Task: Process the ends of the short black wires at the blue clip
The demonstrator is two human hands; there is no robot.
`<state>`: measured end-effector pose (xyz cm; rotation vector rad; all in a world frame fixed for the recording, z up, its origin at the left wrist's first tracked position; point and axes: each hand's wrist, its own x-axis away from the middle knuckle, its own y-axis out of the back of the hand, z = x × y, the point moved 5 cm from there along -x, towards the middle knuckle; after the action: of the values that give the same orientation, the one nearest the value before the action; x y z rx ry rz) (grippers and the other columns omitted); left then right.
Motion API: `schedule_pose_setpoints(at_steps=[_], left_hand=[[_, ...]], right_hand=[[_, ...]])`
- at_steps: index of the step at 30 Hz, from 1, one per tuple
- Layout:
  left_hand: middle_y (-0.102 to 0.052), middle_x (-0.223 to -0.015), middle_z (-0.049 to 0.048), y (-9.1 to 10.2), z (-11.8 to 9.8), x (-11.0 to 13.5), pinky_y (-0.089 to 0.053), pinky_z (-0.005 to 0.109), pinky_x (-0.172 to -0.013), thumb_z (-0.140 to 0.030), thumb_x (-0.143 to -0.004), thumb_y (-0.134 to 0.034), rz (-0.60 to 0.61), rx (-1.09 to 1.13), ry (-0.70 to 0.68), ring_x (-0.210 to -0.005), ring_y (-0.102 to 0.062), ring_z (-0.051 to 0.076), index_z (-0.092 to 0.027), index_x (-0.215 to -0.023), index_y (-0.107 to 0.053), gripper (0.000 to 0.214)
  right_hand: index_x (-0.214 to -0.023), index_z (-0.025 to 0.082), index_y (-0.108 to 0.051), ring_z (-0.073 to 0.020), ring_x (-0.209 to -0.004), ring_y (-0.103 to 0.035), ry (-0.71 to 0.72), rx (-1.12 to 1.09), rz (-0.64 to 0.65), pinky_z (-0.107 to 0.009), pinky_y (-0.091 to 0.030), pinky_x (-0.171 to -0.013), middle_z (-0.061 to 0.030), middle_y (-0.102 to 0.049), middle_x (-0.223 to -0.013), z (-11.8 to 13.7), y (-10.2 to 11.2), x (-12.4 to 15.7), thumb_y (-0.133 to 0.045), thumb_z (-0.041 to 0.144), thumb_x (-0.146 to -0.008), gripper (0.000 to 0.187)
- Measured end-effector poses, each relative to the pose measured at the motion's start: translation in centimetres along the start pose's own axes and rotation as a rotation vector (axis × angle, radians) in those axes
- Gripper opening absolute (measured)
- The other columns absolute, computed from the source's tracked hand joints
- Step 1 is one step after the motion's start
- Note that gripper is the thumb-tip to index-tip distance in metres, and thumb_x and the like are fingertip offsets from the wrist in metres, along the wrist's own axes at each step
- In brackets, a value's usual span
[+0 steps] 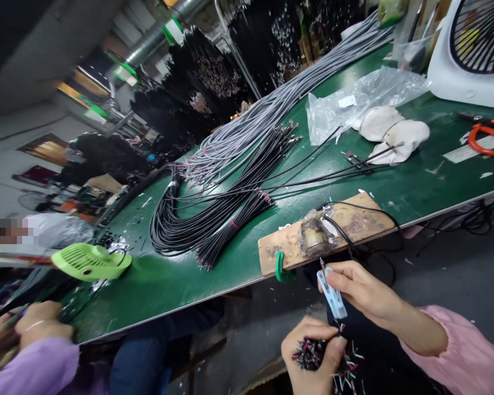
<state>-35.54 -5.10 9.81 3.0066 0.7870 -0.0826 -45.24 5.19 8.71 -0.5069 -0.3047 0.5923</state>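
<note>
Low in the view, my left hand (292, 348) is closed round a bundle of thin black cables (310, 354). Their ends fan out in red, white, green and black wires. Just above it, my right hand (366, 293) pinches a light-blue plastic hand tool (332, 296) with a pointed metal tip; its exact kind I cannot make out. The tool's lower end is close to one wire end by my left thumb, and whether they touch is unclear. Behind the tool, a wooden board (368, 216) carries a stained metal block (313, 236) at the table edge.
Bundled black cables (164, 230) and grey cables (247, 131) lie across the green table (160, 293). White gloves (399, 134), orange-handled scissors (488, 137) and a white fan (473, 82) are at right. A green clamp (280, 269) grips the board. At left, a co-worker's hands (43, 323) are near a lime-green fan-like device (88, 262).
</note>
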Motion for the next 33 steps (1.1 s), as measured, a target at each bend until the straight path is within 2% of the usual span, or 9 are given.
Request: schedule_pose_setpoints(at_steps=[6,10,16,20,23,26,28,30,33], left_hand=[[-0.066,-0.052,0.0026,-0.3,1.6,0.0,-0.050,0.027,-0.056,-0.035,-0.057,-0.088,-0.020,0.060,0.072,-0.051,-0.062,0.017,-0.024,-0.057,-0.076,0.016],[-0.065,-0.054,0.0039,0.0,2.1,0.3,-0.051,0.029,-0.053,-0.040,-0.057,-0.087,-0.039,0.052,0.089,-0.053,-0.062,0.020,-0.022,-0.057,-0.075,0.022],[-0.064,-0.050,0.0033,0.2,1.6,1.1,-0.047,0.025,-0.049,-0.038,-0.059,-0.087,-0.036,0.047,0.067,-0.048,-0.061,0.016,-0.020,-0.054,-0.074,0.022],[-0.059,-0.044,-0.0001,0.1,3.8,2.7,-0.034,0.017,-0.033,-0.048,-0.063,-0.083,-0.023,0.198,0.413,-0.031,-0.050,0.008,-0.016,-0.053,-0.062,0.040],[-0.059,-0.043,-0.0016,0.0,5.5,3.9,-0.032,0.017,-0.031,-0.052,-0.059,-0.085,-0.033,0.207,0.602,-0.028,-0.047,0.008,-0.016,-0.059,-0.058,0.045],[-0.067,-0.059,0.0015,0.1,5.9,3.6,-0.045,0.022,-0.041,-0.047,-0.053,-0.089,-0.093,0.110,0.506,-0.045,-0.058,0.014,-0.015,-0.071,-0.064,0.045],[-0.066,-0.063,0.0015,-0.2,5.8,3.3,-0.050,0.024,-0.050,-0.043,-0.054,-0.090,-0.075,0.082,0.419,-0.055,-0.062,0.016,-0.015,-0.071,-0.064,0.041],[-0.062,-0.058,-0.0007,-0.6,5.9,3.2,-0.050,0.024,-0.050,-0.042,-0.058,-0.088,-0.025,0.118,0.404,-0.051,-0.060,0.015,-0.016,-0.066,-0.061,0.038],[-0.061,-0.054,-0.0038,-0.6,6.3,3.7,-0.046,0.022,-0.040,-0.040,-0.058,-0.089,-0.062,0.232,0.490,-0.037,-0.055,0.011,-0.017,-0.067,-0.058,0.040]], right_hand=[[-0.068,0.012,-0.064,-0.0101,-0.055,-0.046,-0.103,-0.233,0.037,-0.022,-0.035,-0.053,0.0001,-0.056,-0.061,-1.1,-0.2,0.3,-0.073,0.062,-0.072,0.051],[-0.072,0.012,-0.068,-0.0124,-0.061,-0.051,-0.081,-0.303,-0.028,-0.024,-0.038,-0.057,-0.0033,-0.060,-0.066,-2.4,1.4,0.7,-0.062,0.063,-0.081,0.052],[-0.084,0.014,-0.071,-0.0162,-0.070,-0.056,0.001,0.141,-0.126,-0.028,-0.043,-0.066,-0.0045,-0.066,-0.075,-2.6,4.6,2.4,-0.066,0.049,-0.084,0.036],[-0.077,0.015,-0.071,-0.0181,-0.072,-0.059,0.055,0.357,-0.093,-0.028,-0.046,-0.065,-0.0036,-0.065,-0.074,-2.1,4.2,3.5,-0.070,0.041,-0.082,0.027],[-0.080,0.016,-0.075,-0.0189,-0.074,-0.059,0.152,0.446,0.042,-0.030,-0.046,-0.068,-0.0055,-0.067,-0.077,-1.7,2.4,4.0,-0.070,0.036,-0.084,0.022],[-0.085,0.018,-0.076,-0.0215,-0.083,-0.060,0.252,0.534,0.159,-0.033,-0.044,-0.079,-0.0061,-0.070,-0.081,-1.0,0.6,4.5,-0.071,0.032,-0.085,0.015],[-0.082,0.017,-0.073,-0.0213,-0.082,-0.058,0.280,0.595,0.114,-0.034,-0.042,-0.081,-0.0058,-0.069,-0.080,-0.7,0.5,4.7,-0.066,0.029,-0.088,0.015],[-0.074,0.016,-0.069,-0.0202,-0.078,-0.057,0.263,0.621,0.042,-0.034,-0.041,-0.078,-0.0050,-0.064,-0.075,-0.6,0.9,4.6,-0.061,0.027,-0.091,0.022],[-0.070,0.015,-0.065,-0.0183,-0.070,-0.054,0.138,0.489,0.046,-0.030,-0.041,-0.067,-0.0031,-0.058,-0.071,-1.7,1.6,4.3,-0.061,0.037,-0.089,0.030]])
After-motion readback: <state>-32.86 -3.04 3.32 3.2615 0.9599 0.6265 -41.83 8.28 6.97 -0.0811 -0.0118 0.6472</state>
